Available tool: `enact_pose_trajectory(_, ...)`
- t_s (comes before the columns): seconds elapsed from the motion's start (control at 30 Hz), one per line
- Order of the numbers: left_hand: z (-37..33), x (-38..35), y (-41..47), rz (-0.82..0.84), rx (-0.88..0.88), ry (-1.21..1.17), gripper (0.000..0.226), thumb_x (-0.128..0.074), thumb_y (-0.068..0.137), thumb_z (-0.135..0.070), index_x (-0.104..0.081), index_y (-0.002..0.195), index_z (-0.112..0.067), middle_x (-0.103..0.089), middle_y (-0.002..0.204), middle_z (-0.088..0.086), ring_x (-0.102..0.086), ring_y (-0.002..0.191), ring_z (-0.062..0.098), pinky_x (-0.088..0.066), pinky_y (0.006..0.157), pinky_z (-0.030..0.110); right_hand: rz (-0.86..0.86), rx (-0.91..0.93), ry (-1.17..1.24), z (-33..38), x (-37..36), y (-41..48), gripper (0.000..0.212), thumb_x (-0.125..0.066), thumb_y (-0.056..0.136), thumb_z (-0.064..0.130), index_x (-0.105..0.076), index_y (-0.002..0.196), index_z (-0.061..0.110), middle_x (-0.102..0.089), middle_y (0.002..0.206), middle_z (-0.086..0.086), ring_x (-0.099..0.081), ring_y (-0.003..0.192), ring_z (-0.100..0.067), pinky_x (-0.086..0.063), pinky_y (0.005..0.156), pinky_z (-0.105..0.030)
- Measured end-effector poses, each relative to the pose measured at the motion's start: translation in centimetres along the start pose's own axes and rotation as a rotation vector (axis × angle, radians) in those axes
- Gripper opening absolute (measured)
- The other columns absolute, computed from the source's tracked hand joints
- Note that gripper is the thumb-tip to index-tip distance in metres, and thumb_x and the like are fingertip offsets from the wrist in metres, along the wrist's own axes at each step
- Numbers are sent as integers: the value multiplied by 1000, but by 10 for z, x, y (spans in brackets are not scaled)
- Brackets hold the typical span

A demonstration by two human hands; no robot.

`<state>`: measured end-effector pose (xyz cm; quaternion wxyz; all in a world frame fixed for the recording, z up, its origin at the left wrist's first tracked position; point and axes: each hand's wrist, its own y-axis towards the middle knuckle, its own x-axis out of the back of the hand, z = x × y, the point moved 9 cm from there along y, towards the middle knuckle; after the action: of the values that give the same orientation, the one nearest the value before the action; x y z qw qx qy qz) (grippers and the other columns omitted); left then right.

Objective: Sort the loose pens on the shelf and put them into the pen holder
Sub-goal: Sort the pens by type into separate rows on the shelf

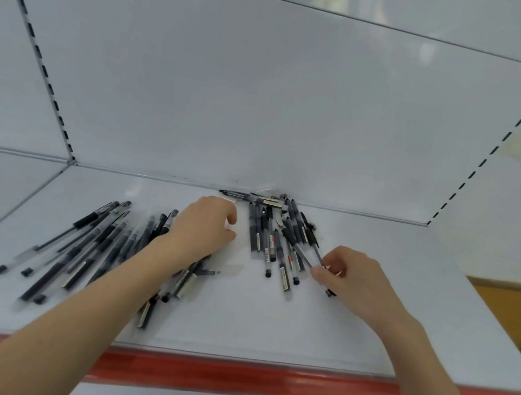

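On the shelf: white metal shelf (pixel 238 324) held two heaps of black-and-clear plastic pens.
Left hand (pixel 204 226): curled loosely, gripping nothing, between both heaps.
Right hand (pixel 350 279): fingertips pinched on pens at the right pile (pixel 278 231).
Left pile (pixel 85 242): under the left forearm.
Pen holder: not visible.
Advice: gather pens parallel, caps aligned, before lifting.

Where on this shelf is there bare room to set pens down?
The shelf is bare along its front edge right of the left pen pile, on its far-left back corner, and right of the right hand. It is crowded at the right pen pile and under the left hand.
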<state>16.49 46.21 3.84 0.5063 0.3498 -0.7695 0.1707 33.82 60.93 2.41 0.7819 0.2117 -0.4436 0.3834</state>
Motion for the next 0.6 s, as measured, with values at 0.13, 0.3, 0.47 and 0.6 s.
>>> enact_pose_trajectory(0.13, 14, 0, 6, 28, 22, 69, 21, -59, 83, -18, -62, 103, -13, -60, 107, 6, -53, 100, 24, -41, 82, 30, -14, 47, -65, 10, -3, -1, 18, -61, 85, 37, -62, 96, 23, -53, 93, 3, -53, 84, -13, -37, 70, -24)
enact_pose_trajectory(0.3, 2, 7, 9, -11, -28, 30, 22, -60, 86, -27, -62, 102, -12, -53, 92, 0, -52, 93, 21, -40, 81, 30, -64, 79, 4, 12, 1, -2, 9, -58, 87, 29, -62, 82, 22, -57, 82, 6, -53, 75, -11, -38, 66, -21)
enact_pose_trajectory(0.47, -48, -3, 22, -6, -214, -88, 14, -57, 87, -16, -67, 88, -6, -66, 89, 6, -55, 80, 17, -44, 76, 27, -203, -69, 287, -19, 31, -8, 11, -56, 89, 22, -57, 79, 17, -59, 72, 5, -54, 66, -7, -39, 55, -8)
enact_pose_trajectory(0.6, -93, -26, 43, 35, -347, -60, 17, -53, 88, -11, -67, 95, -5, -66, 100, 10, -59, 94, 23, -43, 83, 28, -154, -136, 499, -38, 29, -16, 4, -52, 90, 11, -55, 91, 14, -66, 79, -3, -61, 61, -7, -46, 55, -19)
